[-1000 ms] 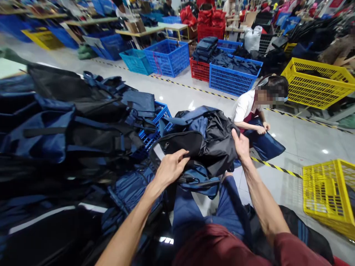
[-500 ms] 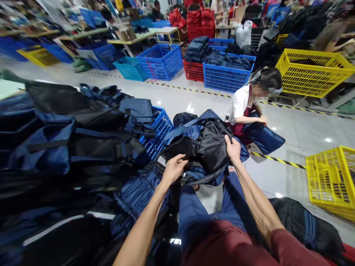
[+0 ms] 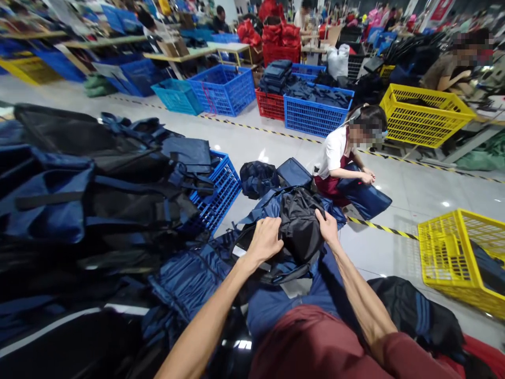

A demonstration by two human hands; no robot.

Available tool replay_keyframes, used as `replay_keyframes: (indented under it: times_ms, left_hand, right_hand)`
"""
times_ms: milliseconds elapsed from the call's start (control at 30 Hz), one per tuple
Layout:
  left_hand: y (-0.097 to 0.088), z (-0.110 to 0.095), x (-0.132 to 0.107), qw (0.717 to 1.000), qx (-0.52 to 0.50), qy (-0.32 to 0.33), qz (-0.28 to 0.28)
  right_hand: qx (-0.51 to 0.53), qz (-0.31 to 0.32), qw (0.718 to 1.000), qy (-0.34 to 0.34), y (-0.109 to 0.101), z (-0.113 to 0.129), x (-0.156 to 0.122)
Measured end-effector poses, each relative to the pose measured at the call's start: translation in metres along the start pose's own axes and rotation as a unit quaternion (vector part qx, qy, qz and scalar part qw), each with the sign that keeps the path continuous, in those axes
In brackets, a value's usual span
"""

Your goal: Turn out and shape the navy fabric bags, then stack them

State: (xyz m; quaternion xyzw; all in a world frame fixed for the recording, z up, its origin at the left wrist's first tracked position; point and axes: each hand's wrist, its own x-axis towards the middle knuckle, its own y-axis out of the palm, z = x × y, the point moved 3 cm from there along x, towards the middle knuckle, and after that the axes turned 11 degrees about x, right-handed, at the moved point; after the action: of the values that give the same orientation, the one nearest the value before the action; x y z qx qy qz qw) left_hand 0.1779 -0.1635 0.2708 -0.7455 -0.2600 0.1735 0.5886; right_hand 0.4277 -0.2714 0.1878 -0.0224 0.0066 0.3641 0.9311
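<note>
1. Left hand (image 3: 266,239) is curled down onto the black lining (image 3: 300,226) of a navy bag (image 3: 272,206). Its fingertips are buried in the folds, so how deep the grip goes can't be told.
2. Right hand (image 3: 327,227) pinches the lining's right edge, thumb on top, with the other fingers hidden behind the cloth.
3. The bag lies on the person's knees, straight ahead. Its lower half is hidden under the hands and lining, and its outline is too crumpled to read.
4. The lining is thin, wrinkled matte black cloth, bunched into a lump. The shell is shiny navy nylon with flat webbing straps.
5. On the left, a heap of navy-and-black bags (image 3: 79,200) is cut off by the frame edge. It mostly covers a blue lattice crate (image 3: 219,189).
6. On the right, a yellow lattice crate (image 3: 445,252) is also cut off, with dark cloth inside.
7. Beyond, a co-worker (image 3: 335,152) sits on the glossy grey floor (image 3: 414,195), both hands on another navy bag (image 3: 365,197).
</note>
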Motion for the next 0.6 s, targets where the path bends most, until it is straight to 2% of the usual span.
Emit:
replay_keyframes:
  times_ms: [100, 167, 300, 367, 467, 533, 600]
  left_hand:
    - [0.002, -0.015, -0.019, 0.992, -0.114, -0.043, -0.022]
    - [0.008, -0.018, -0.024, 0.977, -0.208, -0.051, -0.011]
    - [0.035, -0.014, -0.019, 0.933, -0.345, -0.092, 0.042]
    - [0.046, -0.01, -0.017, 0.93, -0.353, -0.091, 0.041]
    - [0.051, -0.009, -0.022, 0.945, -0.317, -0.077, 0.025]
    - [0.045, -0.015, -0.026, 0.952, -0.294, -0.08, 0.017]
    - [0.032, -0.022, -0.03, 0.954, -0.286, -0.085, 0.019]
  right_hand:
    - [-0.011, -0.024, 0.999, -0.028, -0.014, 0.016, -0.009]
    - [-0.009, -0.022, 0.999, -0.034, -0.014, 0.015, -0.013]
    - [-0.009, 0.043, 0.997, 0.065, 0.003, -0.02, -0.019]
    - [-0.004, 0.073, 0.993, 0.097, 0.011, -0.04, -0.021]
    - [0.004, 0.078, 0.992, 0.098, 0.012, -0.059, -0.023]
    - [0.003, 0.067, 0.993, 0.093, 0.007, -0.059, -0.024]
    - [-0.002, 0.043, 0.996, 0.084, -0.001, -0.044, -0.023]
